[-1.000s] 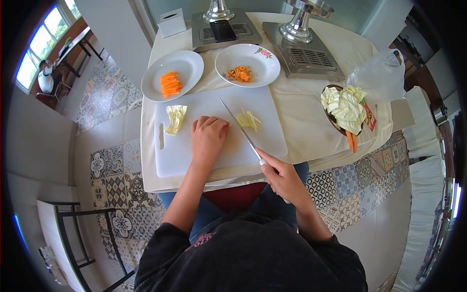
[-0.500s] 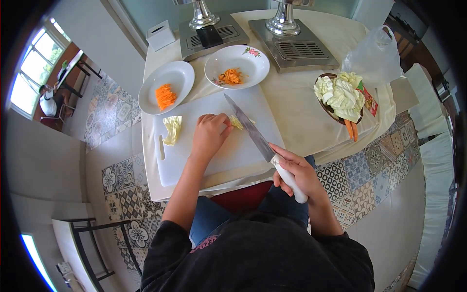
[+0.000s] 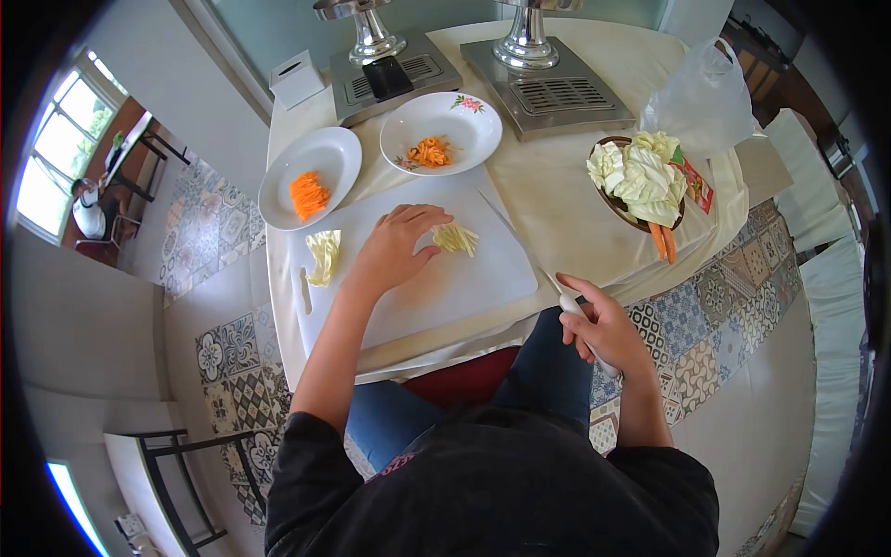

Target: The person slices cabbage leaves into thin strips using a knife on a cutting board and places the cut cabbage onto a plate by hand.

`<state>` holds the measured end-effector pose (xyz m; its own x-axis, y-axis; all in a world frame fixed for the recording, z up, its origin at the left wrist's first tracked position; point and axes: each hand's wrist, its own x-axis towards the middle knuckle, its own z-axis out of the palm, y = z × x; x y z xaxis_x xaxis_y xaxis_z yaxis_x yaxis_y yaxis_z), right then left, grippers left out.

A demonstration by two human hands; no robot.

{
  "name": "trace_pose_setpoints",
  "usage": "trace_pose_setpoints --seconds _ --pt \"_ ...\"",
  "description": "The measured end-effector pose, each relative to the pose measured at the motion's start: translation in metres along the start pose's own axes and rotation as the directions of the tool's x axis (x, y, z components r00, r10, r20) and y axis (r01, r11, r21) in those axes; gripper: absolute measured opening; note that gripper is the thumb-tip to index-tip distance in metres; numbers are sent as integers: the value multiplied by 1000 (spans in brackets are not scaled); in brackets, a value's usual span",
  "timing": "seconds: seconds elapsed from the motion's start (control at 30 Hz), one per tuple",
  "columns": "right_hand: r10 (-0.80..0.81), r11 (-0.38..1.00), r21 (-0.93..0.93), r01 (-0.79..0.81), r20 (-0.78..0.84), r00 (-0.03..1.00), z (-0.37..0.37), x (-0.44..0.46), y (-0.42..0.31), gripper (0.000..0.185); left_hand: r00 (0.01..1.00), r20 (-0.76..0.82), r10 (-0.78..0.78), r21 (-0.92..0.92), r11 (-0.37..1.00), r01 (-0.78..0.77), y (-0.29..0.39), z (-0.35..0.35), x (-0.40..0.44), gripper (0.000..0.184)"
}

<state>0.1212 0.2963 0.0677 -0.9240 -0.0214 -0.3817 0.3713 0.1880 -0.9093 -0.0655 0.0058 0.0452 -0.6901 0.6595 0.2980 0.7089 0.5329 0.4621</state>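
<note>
The left hand [image 3: 397, 249], thumb and fingers apart, is just beside the cabbage shreds [image 3: 457, 238] on the cutting board [image 3: 497, 277]; the right hand [image 3: 603, 330]'s fingers clamp the knife [image 3: 569, 304]. Good handling calls for 2 hands well apart, knife angled away, fingertips tucked, light pressure on the shreds.

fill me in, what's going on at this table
A person's right hand holds a white-handled knife near the right edge of a white cutting board. The left hand is beside shredded cabbage on the board; a larger cabbage piece lies farther left. Behind, carrot shreds sit on a plain plate and a flowered plate.
</note>
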Motion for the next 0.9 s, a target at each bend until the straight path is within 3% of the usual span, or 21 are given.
trace_pose_setpoints --seconds 0.1,0.2,0.3,0.4,0.6,0.7,0.8,0.9 --pt "-4 1000 -19 3 -76 997 6 10 7 56 975 200 100 85 989 -119 4 0 11 54" --pt "-19 1000 -23 17 -101 995 12 14 7 55 940 302 157 136 969 -205 -3 6 18 52" --pt "-30 999 25 32 -79 996 15 15 14 55 944 288 159 94 977 -193 -12 9 20 42" --pt "0 999 47 2 -45 999 16 15 15 54 949 307 66 80 992 -94 -8 5 18 31" --pt "-4 998 56 6 -31 1000 13 11 15 54 969 190 155 56 984 -168 -12 7 11 29" --pt "25 1000 10 -25 -28 999 8 3 12 54 973 155 169 93 978 -185 -14 12 5 27" --pt "-180 956 -247 159 -63 982 0 -21 7 52 978 142 153 87 982 -166 -12 15 4 27" --pt "-279 886 -392 246 -27 960 -10 -54 -13 51 980 156 124 69 988 -136 -13 16 7 25"
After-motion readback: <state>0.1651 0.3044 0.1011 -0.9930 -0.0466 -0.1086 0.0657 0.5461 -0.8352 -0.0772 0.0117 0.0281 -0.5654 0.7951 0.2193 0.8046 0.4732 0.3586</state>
